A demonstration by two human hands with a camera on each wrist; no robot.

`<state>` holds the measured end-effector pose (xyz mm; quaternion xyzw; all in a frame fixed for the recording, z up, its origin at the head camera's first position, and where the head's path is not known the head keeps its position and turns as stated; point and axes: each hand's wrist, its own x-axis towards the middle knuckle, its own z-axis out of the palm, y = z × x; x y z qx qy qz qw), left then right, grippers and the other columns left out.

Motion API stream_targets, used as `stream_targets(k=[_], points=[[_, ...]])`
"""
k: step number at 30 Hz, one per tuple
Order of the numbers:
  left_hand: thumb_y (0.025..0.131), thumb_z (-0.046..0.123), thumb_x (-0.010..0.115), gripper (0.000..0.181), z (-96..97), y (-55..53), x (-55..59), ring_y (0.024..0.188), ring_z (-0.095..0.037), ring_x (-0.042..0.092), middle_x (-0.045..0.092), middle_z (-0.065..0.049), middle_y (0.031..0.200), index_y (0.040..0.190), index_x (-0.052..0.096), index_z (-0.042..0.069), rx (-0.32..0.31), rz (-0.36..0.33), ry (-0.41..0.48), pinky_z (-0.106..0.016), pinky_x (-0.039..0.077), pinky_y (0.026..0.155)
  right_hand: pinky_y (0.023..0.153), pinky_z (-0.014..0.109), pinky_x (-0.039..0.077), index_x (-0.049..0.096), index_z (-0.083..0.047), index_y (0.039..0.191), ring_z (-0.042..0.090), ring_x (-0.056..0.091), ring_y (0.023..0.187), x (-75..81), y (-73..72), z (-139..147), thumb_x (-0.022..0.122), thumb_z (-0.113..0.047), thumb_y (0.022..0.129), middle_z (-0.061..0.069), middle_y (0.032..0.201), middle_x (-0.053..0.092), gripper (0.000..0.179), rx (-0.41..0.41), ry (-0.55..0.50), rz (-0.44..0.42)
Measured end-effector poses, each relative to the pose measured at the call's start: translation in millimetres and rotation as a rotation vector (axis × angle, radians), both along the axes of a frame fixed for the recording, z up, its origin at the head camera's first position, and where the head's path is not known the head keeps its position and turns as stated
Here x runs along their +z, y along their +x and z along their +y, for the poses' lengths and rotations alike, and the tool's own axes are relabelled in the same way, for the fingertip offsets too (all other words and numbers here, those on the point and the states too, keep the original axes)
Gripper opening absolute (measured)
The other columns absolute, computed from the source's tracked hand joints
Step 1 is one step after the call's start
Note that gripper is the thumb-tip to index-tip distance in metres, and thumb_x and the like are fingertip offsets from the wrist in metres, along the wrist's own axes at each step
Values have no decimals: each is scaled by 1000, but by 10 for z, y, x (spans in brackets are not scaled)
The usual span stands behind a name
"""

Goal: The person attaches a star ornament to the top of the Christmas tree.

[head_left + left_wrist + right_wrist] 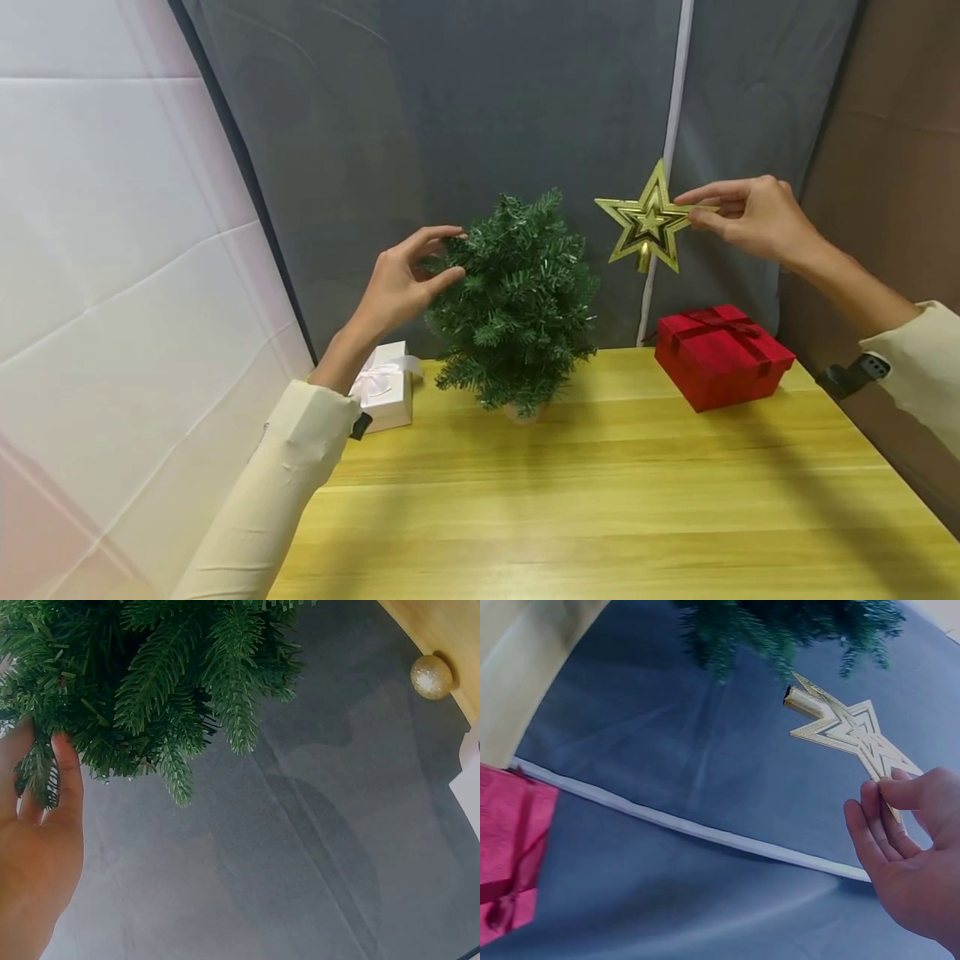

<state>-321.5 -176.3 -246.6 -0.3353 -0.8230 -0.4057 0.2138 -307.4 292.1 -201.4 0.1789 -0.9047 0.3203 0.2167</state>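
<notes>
A small green artificial Christmas tree [517, 300] stands on the wooden table. My left hand [408, 275] is at its upper left side, thumb and fingers apart; in the left wrist view a branch tip [37, 769] lies between the left hand's [41, 840] thumb and fingers. My right hand [757, 218] pinches one point of a gold star tree topper [649, 218] in the air, right of the tree. The star's short hollow tube [804, 701] shows in the right wrist view, below the star's centre in the head view.
A red gift box [723, 358] with a dark red ribbon sits at the table's back right. Behind the left forearm is a white gift box [390, 404] with a pale bow. A gold glitter ball [433, 677] lies near the table edge. Grey cloth [525, 92] hangs behind.
</notes>
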Motion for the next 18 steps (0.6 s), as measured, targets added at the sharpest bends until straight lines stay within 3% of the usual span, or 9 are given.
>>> stream_targets(k=[3, 9, 14, 18], points=[[96, 17, 77, 51, -2, 11, 5, 127, -23, 63, 64, 0, 143, 145, 61, 23, 2, -4, -1, -46, 60, 93, 68, 4, 49, 76, -11, 128, -16, 66, 76, 122, -10, -45, 72, -14, 99, -1, 101, 80, 29, 20, -23, 41], [96, 16, 78, 52, -8, 11, 7, 127, -25, 63, 64, -1, 143, 145, 61, 26, 7, -13, -2, -45, 60, 93, 69, 6, 51, 77, -13, 127, -13, 69, 80, 305, -15, -171, 72, -14, 99, -25, 91, 73, 29, 63, -97, 92], [96, 16, 78, 52, -4, 0, 9, 126, -27, 64, 63, -1, 144, 145, 61, 26, 2, -14, -2, -45, 60, 94, 73, 6, 51, 78, -13, 125, -11, 70, 84, 411, -24, -275, 72, -14, 98, -25, 92, 73, 27, 85, -155, 123], [96, 16, 78, 51, -2, -1, 18, 126, -26, 64, 63, 0, 144, 144, 62, 26, -2, -11, 0, -45, 60, 94, 74, 6, 51, 77, -12, 126, -10, 71, 86, 500, -39, -353, 72, -14, 99, -17, 99, 77, 27, 88, -162, 151]])
